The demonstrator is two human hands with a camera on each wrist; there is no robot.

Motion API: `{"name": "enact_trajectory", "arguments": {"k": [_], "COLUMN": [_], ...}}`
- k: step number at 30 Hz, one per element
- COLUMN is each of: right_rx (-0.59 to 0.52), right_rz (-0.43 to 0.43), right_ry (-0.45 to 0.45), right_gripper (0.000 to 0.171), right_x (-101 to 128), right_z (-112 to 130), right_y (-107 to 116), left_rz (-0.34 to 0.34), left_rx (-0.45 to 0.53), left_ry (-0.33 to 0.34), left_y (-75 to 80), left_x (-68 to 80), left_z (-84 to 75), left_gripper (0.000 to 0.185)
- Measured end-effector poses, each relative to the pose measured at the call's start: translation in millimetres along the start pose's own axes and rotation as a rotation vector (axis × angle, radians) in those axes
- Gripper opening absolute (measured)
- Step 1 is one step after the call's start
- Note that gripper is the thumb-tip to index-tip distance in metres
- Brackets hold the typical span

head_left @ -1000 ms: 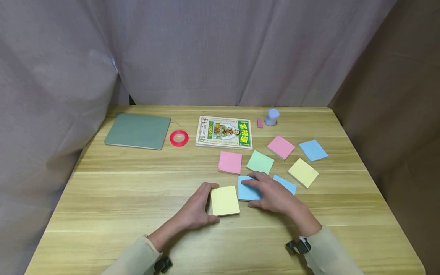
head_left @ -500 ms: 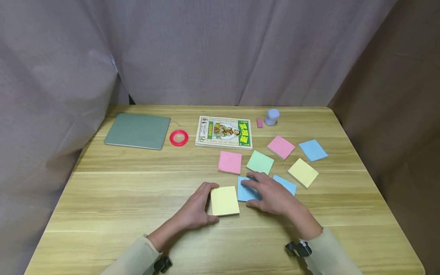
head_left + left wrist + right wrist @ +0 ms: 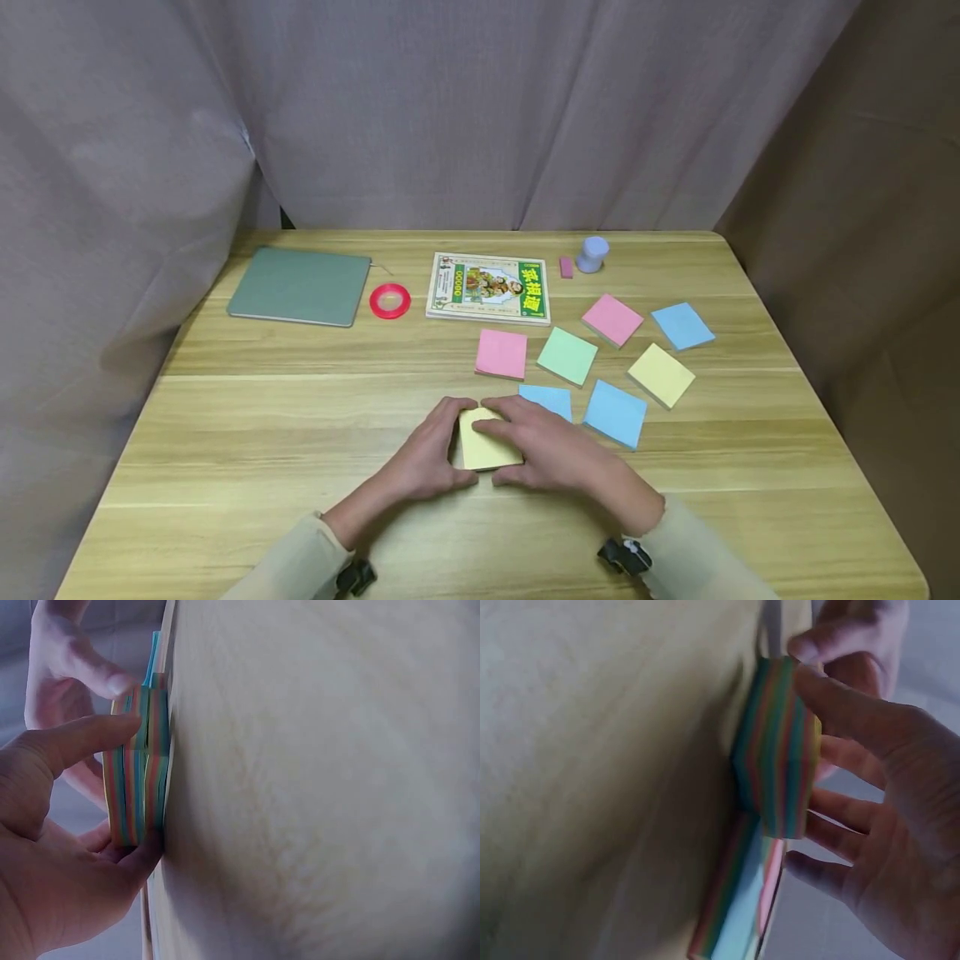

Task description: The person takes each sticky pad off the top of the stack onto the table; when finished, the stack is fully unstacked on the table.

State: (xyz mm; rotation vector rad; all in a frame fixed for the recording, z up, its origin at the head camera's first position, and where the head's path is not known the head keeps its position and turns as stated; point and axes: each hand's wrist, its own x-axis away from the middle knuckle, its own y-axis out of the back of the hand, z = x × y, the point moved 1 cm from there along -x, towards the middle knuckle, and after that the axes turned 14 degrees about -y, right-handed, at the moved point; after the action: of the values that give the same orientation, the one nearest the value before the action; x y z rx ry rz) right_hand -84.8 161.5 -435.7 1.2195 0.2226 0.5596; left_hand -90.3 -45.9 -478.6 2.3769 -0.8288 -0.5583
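Head view: yellow pad (image 3: 483, 446) lies on the counter (image 3: 247, 433), near its front middle.
Left hand (image 3: 427, 458): grips the pad's left edge.
Right hand (image 3: 551, 454): fingers curl over the pad's top and right edge.
Beside: blue pad (image 3: 546, 398) just behind, another blue pad (image 3: 615, 413) right.

Green book (image 3: 489, 287), red tape roll (image 3: 390, 301), grey pad (image 3: 300, 286)

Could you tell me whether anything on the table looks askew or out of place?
Nothing is damaged or spilled. The sticky-note pads lie scattered at differing angles, such as the blue pad and the yellow pad, unlike the squarely placed book.
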Motion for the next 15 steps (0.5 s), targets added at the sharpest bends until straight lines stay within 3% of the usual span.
{"name": "enact_trajectory", "arguments": {"k": [9, 15], "right_rx": [-0.038, -0.067], "right_rz": [-0.024, -0.001], "right_ry": [0.004, -0.044], "right_gripper": [0.065, 0.062], "right_x": [-6, 1], "right_z": [-1, -12], "right_y": [-9, 11], "left_rz": [-0.003, -0.011], "left_rx": [-0.002, -0.002], "left_ry": [0.000, -0.021], "left_y": [0.5, 0.5], "left_x": [0.1, -0.5], "left_z": [-0.3, -0.2], "left_gripper": [0.092, 0.091]}}
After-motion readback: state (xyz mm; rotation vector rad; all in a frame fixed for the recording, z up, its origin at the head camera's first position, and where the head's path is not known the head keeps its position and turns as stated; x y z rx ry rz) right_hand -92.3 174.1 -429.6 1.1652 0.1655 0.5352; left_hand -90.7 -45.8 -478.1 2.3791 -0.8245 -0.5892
